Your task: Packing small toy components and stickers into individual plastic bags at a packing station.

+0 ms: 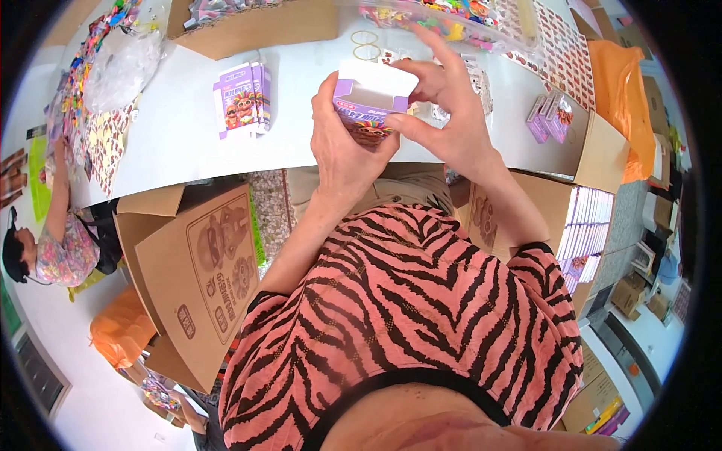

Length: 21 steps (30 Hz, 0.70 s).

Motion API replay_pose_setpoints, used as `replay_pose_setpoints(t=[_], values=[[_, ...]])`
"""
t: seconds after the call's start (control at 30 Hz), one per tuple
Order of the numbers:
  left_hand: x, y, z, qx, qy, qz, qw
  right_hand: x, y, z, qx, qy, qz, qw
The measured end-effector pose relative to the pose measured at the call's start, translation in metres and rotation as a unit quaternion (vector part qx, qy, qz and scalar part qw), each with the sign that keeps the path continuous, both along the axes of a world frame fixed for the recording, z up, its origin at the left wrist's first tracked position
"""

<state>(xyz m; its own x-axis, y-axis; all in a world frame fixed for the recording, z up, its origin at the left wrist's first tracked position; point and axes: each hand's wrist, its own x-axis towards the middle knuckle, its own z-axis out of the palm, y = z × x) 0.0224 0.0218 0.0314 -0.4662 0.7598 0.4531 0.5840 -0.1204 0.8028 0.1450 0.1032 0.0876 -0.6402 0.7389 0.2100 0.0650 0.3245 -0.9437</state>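
A small purple-and-white carton point(368, 101) with a colourful character print is held over the table, its top flaps up and the inside showing. My left hand point(337, 146) wraps round its left side and underside. My right hand point(456, 113) is on its right side: the thumb presses the front top edge, other fingers are at the right flap, and the index finger sticks out. Flat, unfolded purple cartons point(244, 101) lie in a stack to the left. At the right, a few closed purple cartons point(550, 118) lie near the table edge.
Beyond my hands stand a clear bin of colourful small pieces point(459, 26) and a cardboard box point(256, 30). Printed sticker sheets point(556, 64) lie far right. Large cardboard boxes flank me, left point(203, 278) and right point(538, 203). A co-worker point(60, 240) sits at the left.
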Motion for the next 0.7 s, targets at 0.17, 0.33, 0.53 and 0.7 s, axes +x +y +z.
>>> replay_pose_setpoints(t=[0.17, 0.33, 0.53, 0.7], values=[[0.0, -0.001, 0.002, -0.015, 0.009, 0.002, 1.0, -0.004, 0.016, -0.003, 0.175, -0.015, 0.099, 0.979], [-0.004, -0.002, 0.0, -0.002, 0.017, -0.001, 1.0, -0.002, 0.011, 0.001, 0.24, -0.028, 0.095, 0.966], [-0.003, -0.001, -0.003, -0.002, 0.09, -0.007, 0.996, 0.0, 0.026, 0.009, 0.04, -0.039, 0.122, 0.991], [-0.003, -0.002, -0.001, 0.0, 0.116, 0.006, 0.993, -0.002, 0.024, 0.015, -0.023, -0.078, 0.11, 0.991]])
